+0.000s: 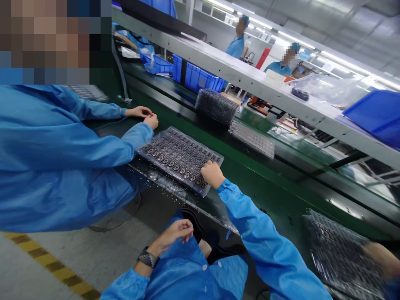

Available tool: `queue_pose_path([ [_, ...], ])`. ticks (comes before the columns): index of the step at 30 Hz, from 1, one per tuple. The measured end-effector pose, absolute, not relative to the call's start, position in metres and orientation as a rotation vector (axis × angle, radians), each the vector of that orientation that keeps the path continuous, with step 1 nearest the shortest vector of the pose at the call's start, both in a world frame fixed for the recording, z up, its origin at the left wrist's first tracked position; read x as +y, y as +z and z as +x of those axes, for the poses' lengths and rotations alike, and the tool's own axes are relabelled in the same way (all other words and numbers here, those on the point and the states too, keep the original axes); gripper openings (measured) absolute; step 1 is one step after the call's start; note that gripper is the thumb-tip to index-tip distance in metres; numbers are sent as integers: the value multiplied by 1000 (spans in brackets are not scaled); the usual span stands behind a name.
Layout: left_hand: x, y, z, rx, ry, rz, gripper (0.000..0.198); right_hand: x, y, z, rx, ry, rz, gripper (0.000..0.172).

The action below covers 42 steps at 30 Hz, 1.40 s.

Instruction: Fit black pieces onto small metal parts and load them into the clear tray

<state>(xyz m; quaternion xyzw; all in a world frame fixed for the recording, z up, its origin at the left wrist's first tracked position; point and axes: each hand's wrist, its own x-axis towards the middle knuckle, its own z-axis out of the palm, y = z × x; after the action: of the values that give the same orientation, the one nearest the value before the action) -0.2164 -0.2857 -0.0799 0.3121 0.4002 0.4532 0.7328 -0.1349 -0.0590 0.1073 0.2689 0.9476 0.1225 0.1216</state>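
Observation:
My right hand [213, 174] is over the right end of a clear plastic tray [215, 157], its fingers closed and pointing down at the pockets. Whatever is between those fingertips, if anything, is hidden. Rows of small dark metal parts [175, 156] fill the tray, which lies slanted on the green bench near its front edge. My left hand [181, 230], with a dark watch on the wrist, is held above my lap, away from the tray. Its fingers are curled in, and I cannot make out anything in them.
At left, a co-worker's hands [146, 116] meet beyond the tray's far left corner. A stack of clear trays [217, 107] and a single tray [252, 139] stand farther back on the green bench [259, 179]. Another person's blurred hand [383, 258] touches a tray [340, 250] at right.

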Motion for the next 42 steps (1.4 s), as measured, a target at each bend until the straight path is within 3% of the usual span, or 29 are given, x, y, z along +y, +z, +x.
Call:
queue_pose_path([
  [7, -278, -82, -215, 867, 933, 738, 54, -67, 112, -130, 2827, 377, 811, 27],
  [11, -273, -47, -208, 878, 913, 852, 52, -59, 123, -110, 2980, 233, 981, 24],
  [13, -268, -18, -203, 882, 979, 928, 47, -58, 126, -92, 3111, -109, 1282, 24],
  [18, -235, 44, -182, 962, 1409, 940, 34, -81, 120, -31, 2973, -1767, 1720, 28],
  [21, -202, 54, -164, 963, 1600, 852, 36, -107, 113, 1, 2734, -2199, 1797, 32],
  [27, -160, 44, -122, 592, 1539, 674, 62, -144, 102, 34, 2479, -2318, 2163, 31],
  [42, -168, 44, -111, 526, 1466, 627, 54, -182, 105, 24, 2291, -2563, 2364, 26],
])
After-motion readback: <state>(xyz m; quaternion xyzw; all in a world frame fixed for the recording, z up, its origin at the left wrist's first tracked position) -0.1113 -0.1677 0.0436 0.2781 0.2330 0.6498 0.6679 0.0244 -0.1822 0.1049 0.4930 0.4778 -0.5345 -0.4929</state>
